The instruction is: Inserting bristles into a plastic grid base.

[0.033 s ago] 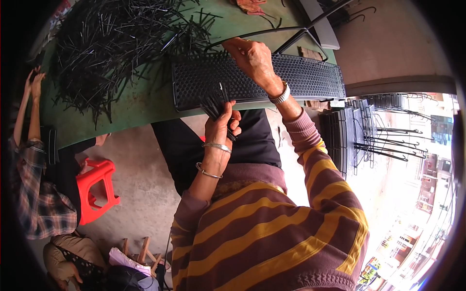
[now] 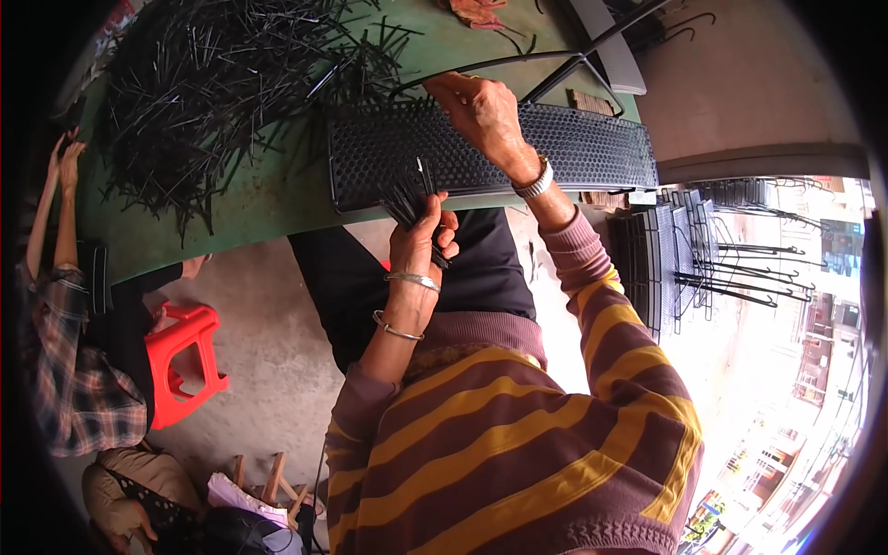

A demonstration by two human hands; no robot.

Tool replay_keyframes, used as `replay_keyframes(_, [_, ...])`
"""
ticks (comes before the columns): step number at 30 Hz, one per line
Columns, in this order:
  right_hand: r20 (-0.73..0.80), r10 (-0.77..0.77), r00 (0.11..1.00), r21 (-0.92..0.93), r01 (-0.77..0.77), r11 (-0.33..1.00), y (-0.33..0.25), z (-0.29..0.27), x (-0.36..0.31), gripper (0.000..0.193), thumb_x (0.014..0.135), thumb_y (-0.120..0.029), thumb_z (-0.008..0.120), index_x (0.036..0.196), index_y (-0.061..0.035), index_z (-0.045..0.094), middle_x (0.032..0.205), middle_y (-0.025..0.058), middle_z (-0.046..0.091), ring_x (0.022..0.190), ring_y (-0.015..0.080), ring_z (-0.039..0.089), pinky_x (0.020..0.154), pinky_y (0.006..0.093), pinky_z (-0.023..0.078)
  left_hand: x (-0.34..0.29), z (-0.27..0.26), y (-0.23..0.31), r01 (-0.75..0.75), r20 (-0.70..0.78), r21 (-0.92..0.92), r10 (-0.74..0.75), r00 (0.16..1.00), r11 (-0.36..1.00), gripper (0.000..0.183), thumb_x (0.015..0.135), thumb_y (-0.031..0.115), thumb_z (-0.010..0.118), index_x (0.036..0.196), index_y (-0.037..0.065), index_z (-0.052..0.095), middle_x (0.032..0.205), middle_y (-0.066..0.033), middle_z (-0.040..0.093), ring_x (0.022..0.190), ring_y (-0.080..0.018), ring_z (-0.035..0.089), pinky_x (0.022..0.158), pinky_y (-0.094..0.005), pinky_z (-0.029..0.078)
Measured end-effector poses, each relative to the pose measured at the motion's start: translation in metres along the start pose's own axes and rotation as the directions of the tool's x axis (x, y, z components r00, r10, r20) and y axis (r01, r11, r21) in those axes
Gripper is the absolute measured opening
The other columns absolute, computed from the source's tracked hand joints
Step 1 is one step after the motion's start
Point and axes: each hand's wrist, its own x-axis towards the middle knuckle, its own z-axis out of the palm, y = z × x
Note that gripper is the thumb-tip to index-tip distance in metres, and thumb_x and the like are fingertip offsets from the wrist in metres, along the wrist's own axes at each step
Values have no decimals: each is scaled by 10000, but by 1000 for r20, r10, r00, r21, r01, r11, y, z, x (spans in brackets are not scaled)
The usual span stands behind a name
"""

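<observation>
My left hand (image 2: pixel 416 236) is closed round a bundle of thin black strips (image 2: pixel 401 202), held upright in front of the near edge of a black mesh panel (image 2: pixel 583 148). One strip in the bundle has a pale, shiny tip. The panel lies across the table with a dark frame round its perforated surface. Over the panel's far edge, my right hand (image 2: pixel 481 111) is bent down with its fingers pinched together. Whatever those fingertips hold is hidden. Black rods (image 2: pixel 578 60) cross just beyond the panel, one running toward the right hand.
A large tangled heap of black strips (image 2: pixel 203 102) covers the left of the green table (image 2: pixel 157 236). Finished-looking racks (image 2: pixel 661 250) with hooked rods stand to the right. On the left are a red stool (image 2: pixel 185 361) and a co-worker's raised hands (image 2: pixel 69 162).
</observation>
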Motion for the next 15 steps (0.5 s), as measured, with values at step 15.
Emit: replay_keyframes(15, [150,78,986,20,-82,996,8,-14,-14,275,903,-314,572,931,-56,660,811,117,650,675,239,604,595,343,483,-1,3,5,-9,-37,-23,8,999,1000,375,886,287,651,1110,-6,589,713,-27,551,566,-75,434,477,-219,331])
